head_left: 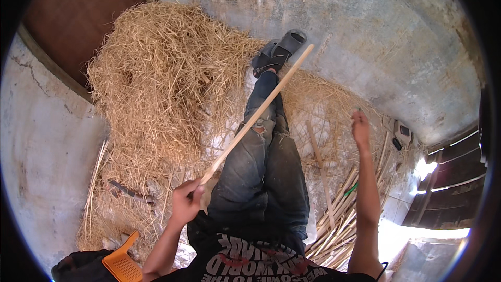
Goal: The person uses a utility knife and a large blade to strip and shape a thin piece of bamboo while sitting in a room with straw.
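My left hand (188, 199) is closed round the near end of a long, pale wooden stick (255, 116). The stick slants up and away to the right, over my outstretched legs (261, 162), its far end close to my crossed feet in dark sandals (288, 43). Out to the right, my right hand (360, 127) is raised apart from the stick with its fingers curled together. A tiny dark spot shows at its fingertips, too small and blurred to name.
A big straw heap (156, 73) stands at left against the wall. Many thin sticks (342, 230) lie at right, a green item (351, 189) among them. A dark-bladed tool (125, 188) rests on straw at left, near an orange plastic piece (122, 263). A small device (403, 131) sits far right.
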{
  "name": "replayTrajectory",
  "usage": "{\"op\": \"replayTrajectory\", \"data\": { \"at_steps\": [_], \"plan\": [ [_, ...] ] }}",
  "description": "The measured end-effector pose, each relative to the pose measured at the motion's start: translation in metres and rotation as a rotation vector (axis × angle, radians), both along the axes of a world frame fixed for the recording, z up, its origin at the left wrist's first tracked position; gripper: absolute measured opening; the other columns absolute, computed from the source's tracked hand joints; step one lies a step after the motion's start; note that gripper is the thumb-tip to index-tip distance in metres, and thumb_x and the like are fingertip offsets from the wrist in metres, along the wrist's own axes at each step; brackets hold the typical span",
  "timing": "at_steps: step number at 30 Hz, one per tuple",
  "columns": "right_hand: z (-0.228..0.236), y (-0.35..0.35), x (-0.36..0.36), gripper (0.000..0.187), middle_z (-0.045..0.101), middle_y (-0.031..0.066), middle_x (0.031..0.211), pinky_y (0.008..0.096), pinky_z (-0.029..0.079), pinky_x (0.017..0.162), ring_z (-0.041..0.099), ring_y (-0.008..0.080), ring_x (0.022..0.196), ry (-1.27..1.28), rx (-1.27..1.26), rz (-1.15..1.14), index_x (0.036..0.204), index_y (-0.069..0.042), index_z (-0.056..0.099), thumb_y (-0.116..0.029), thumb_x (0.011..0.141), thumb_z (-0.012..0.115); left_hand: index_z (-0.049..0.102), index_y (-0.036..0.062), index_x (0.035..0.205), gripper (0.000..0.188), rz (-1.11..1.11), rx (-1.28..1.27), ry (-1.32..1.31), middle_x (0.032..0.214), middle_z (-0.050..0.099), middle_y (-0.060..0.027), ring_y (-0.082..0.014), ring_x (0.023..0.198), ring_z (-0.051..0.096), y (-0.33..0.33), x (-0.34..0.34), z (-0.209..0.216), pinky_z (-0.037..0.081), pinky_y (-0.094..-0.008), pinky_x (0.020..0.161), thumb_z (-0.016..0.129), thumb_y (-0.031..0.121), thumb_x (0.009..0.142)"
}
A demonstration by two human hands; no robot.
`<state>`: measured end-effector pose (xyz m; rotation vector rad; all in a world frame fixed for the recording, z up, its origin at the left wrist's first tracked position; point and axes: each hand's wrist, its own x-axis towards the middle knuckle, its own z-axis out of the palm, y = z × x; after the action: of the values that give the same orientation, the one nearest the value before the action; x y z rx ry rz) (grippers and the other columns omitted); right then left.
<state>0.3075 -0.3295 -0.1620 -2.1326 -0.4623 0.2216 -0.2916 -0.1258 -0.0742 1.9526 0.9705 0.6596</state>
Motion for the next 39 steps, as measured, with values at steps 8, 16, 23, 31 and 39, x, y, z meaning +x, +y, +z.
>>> {"op": "replayTrajectory", "data": {
  "at_steps": [8, 16, 23, 31, 39],
  "plan": [
    [0.113, 0.076, -0.207, 0.029, 0.063, 0.0206, 0.072, 0.0418, 0.048, 0.062, 0.063, 0.0360, 0.065, -0.236, 0.081, 0.599, 0.105, -0.005, 0.065, -0.034, 0.099, 0.063, 0.072, -0.0022, 0.112, 0.024, -0.047, 0.108, -0.059, 0.067, 0.056, -0.0109, -0.0163, 0.055, 0.051, -0.009, 0.099, 0.013, 0.040, -0.0309, 0.053, 0.071, 0.010, 0.091],
    [0.125, 0.090, -0.279, 0.032, 0.062, 0.0217, 0.063, 0.0538, 0.050, 0.055, 0.065, 0.0434, 0.062, -0.260, 0.015, 0.806, 0.102, -0.010, 0.065, -0.042, 0.098, 0.061, 0.073, -0.0014, 0.108, 0.022, -0.021, 0.170, -0.054, 0.066, 0.056, -0.0122, -0.0206, 0.051, 0.052, -0.018, 0.127, 0.010, 0.042, -0.0325, 0.051, 0.073, 0.007, 0.088],
    [0.099, 0.097, -0.276, 0.033, 0.063, 0.0184, 0.061, 0.0519, 0.051, 0.054, 0.065, 0.0418, 0.060, -0.390, -0.066, 0.758, 0.103, -0.012, 0.065, -0.045, 0.097, 0.062, 0.073, -0.0032, 0.109, 0.022, -0.038, 0.284, 0.055, 0.071, 0.060, -0.0146, -0.0246, 0.055, 0.057, -0.019, 0.123, 0.013, 0.044, -0.0338, 0.052, 0.072, 0.006, 0.089],
    [0.095, 0.106, -0.254, 0.033, 0.063, 0.0175, 0.061, 0.0512, 0.051, 0.055, 0.066, 0.0410, 0.061, -0.419, 0.010, 0.625, 0.102, -0.011, 0.065, -0.044, 0.096, 0.063, 0.073, 0.0005, 0.110, 0.023, -0.085, 0.406, 0.103, 0.075, 0.064, -0.0143, -0.0286, 0.057, 0.062, -0.009, 0.109, 0.027, 0.048, -0.0364, 0.054, 0.072, 0.006, 0.088],
    [0.081, 0.102, -0.162, 0.037, 0.062, 0.0229, 0.066, 0.0490, 0.045, 0.057, 0.064, 0.0438, 0.065, -0.228, -0.071, 0.392, 0.097, -0.004, 0.065, -0.041, 0.099, 0.062, 0.073, 0.0047, 0.110, 0.024, -0.134, 0.454, 0.263, 0.082, 0.069, -0.0108, -0.0316, 0.061, 0.066, -0.009, 0.057, 0.034, 0.052, -0.0403, 0.054, 0.073, 0.009, 0.086]
  ]
}}
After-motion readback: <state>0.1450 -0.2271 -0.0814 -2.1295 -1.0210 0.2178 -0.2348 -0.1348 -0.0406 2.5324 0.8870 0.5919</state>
